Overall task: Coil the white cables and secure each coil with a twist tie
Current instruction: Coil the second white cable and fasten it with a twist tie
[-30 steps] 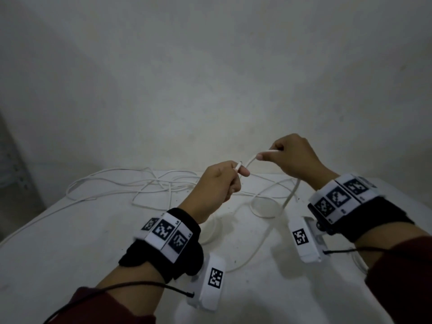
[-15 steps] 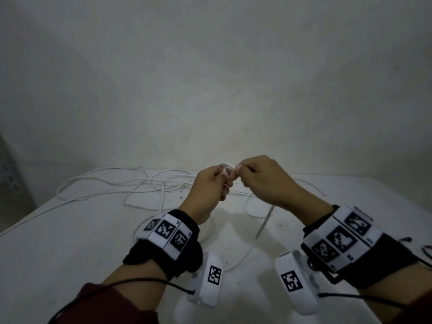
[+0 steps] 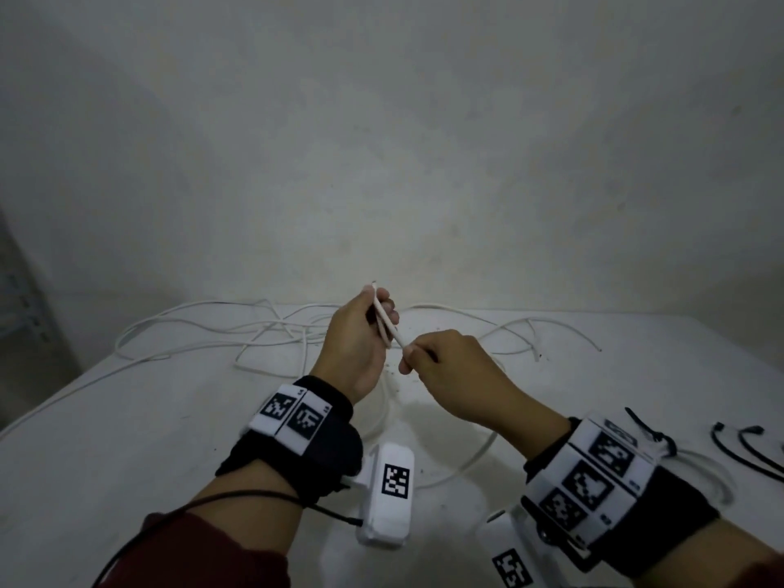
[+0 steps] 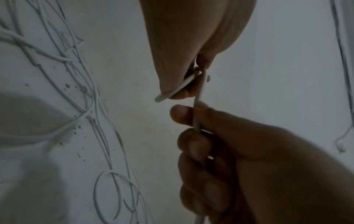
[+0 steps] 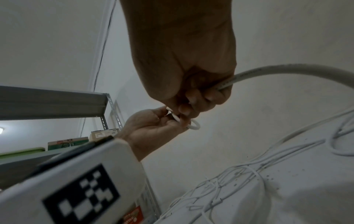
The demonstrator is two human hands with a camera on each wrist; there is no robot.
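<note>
My left hand (image 3: 377, 320) is raised over the white table (image 3: 127, 439) and pinches a small folded loop of white cable (image 3: 384, 328), whose cut end sticks up above the fingers. Just below and to the right, my right hand (image 3: 418, 354) grips the same cable (image 4: 197, 115) in a fist. From there the cable (image 5: 287, 71) curves away and down to the table. In the right wrist view the loop (image 5: 193, 125) shows between the fingertips of both hands. A tangle of loose white cables (image 3: 254, 333) lies behind the hands.
Black twist ties (image 3: 738, 447) lie on the table at the right, past my right wrist. Loose cable ends (image 3: 539, 354) reach toward the back right. A metal shelf rack (image 3: 21, 316) stands off the table's left side. A plain wall rises behind.
The hands were apart with a short stretch of cable between them, then met. Now the left hand holds a folded loop upright and the right hand has slid down the cable.
</note>
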